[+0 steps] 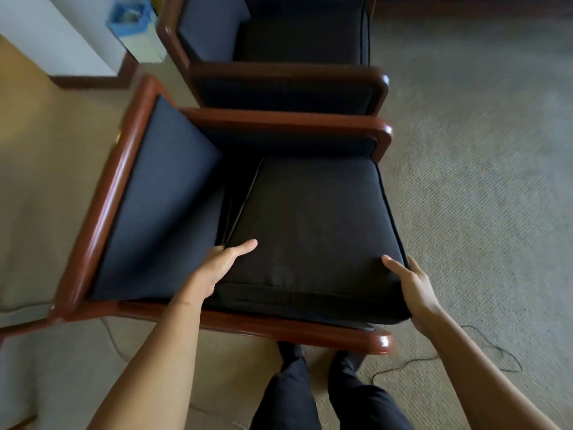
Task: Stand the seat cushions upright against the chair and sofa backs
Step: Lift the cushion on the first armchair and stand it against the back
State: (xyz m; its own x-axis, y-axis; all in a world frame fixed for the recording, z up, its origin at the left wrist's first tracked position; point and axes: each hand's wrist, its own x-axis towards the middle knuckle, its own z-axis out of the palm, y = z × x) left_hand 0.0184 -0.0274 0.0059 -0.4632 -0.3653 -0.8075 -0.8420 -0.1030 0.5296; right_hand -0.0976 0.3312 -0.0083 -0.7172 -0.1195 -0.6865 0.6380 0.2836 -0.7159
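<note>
A dark seat cushion [313, 218] lies flat in the near wooden armchair [102, 209], whose padded back [161, 206] is on the left. My left hand [223, 262] grips the cushion's near left corner, thumb on top and fingers tucked into the gap beside the back. At the cushion's near right corner my right hand [412, 287] clasps the edge, thumb on top, fingers wrapped around the side. A second armchair [279, 85] stands just beyond, its dark seat cushion [297, 38] lying flat too.
Beige carpet [480, 181] spreads to the right. A thin black cable [483, 346] trails on the floor near my right arm. A blue-lined bin [133, 23] stands at the far left by a white wall. My legs [310, 392] are against the chair's near arm.
</note>
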